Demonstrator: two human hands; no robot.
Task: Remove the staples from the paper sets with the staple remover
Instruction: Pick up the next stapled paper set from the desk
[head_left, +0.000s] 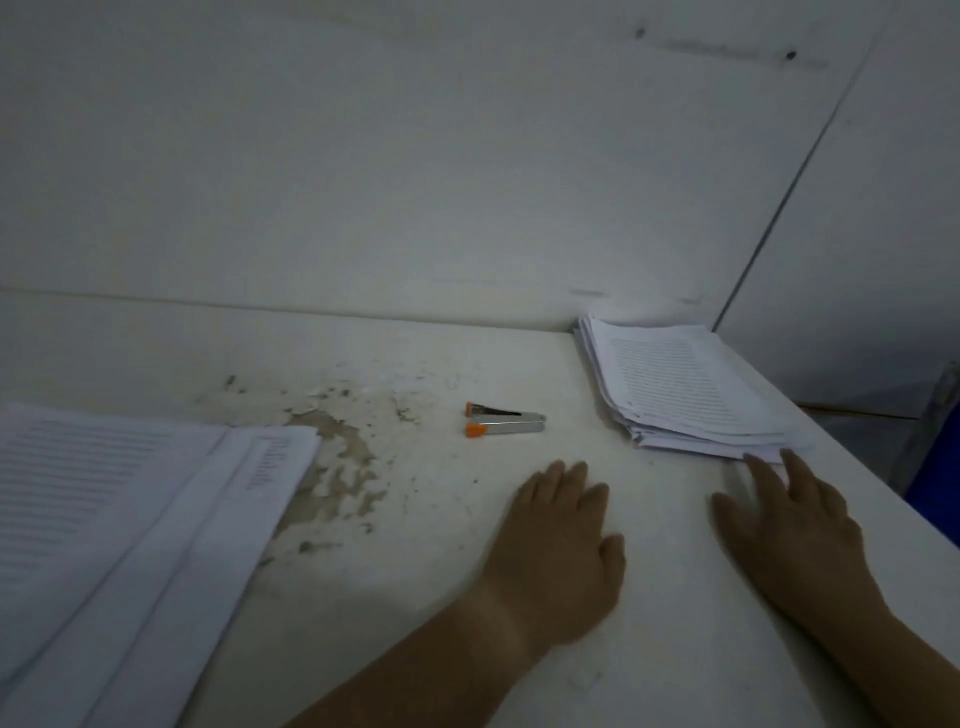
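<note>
A small silver staple remover with orange tips lies on the white table, near the middle. A stack of printed paper sets sits at the back right corner. Another spread of printed sheets covers the left side. My left hand lies flat on the table, fingers straight, a little below and right of the staple remover, holding nothing. My right hand is open with straight fingers, its fingertips reaching the near edge of the right stack.
The table's surface is chipped and stained between the left sheets and the staple remover. White walls close off the back and the right. The table's right edge runs diagonally, with something blue beyond it.
</note>
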